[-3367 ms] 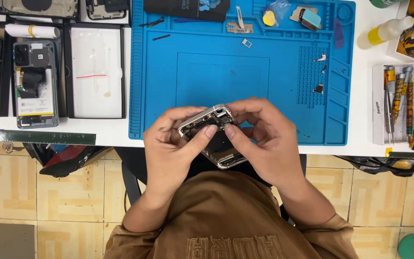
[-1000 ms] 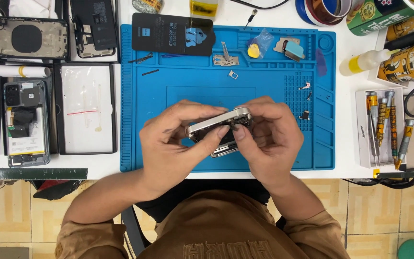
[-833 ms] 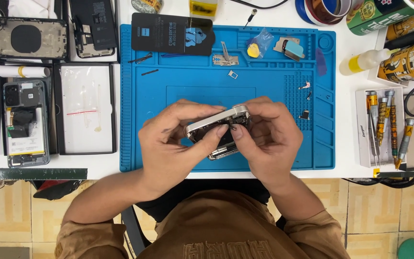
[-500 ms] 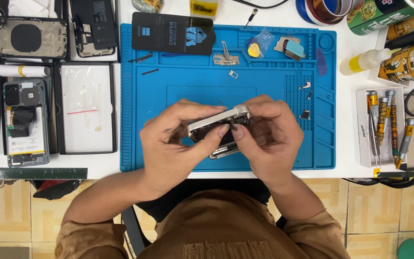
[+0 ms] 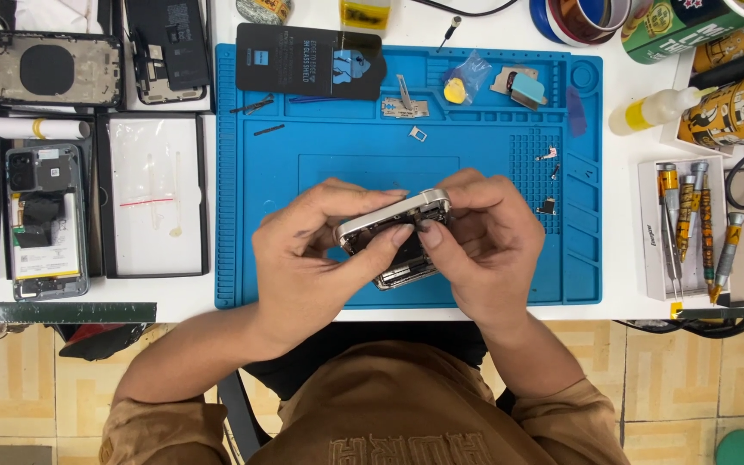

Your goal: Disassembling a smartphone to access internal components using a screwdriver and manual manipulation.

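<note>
At centre frame, just above the blue work mat (image 5: 320, 172), an opened phone frame (image 5: 393, 234) is tilted on edge between both hands, exposing its inner side to view. The left hand (image 5: 307, 263) wraps its near end, thumb pressing the rim; the right hand (image 5: 484, 245) pinches the far end with its fingertips (image 5: 428, 231) on the internals. Loose small parts (image 5: 548, 155) sit on the mat's right side, screwdrivers (image 5: 691, 224) in a white tray at right, within reach.
</note>
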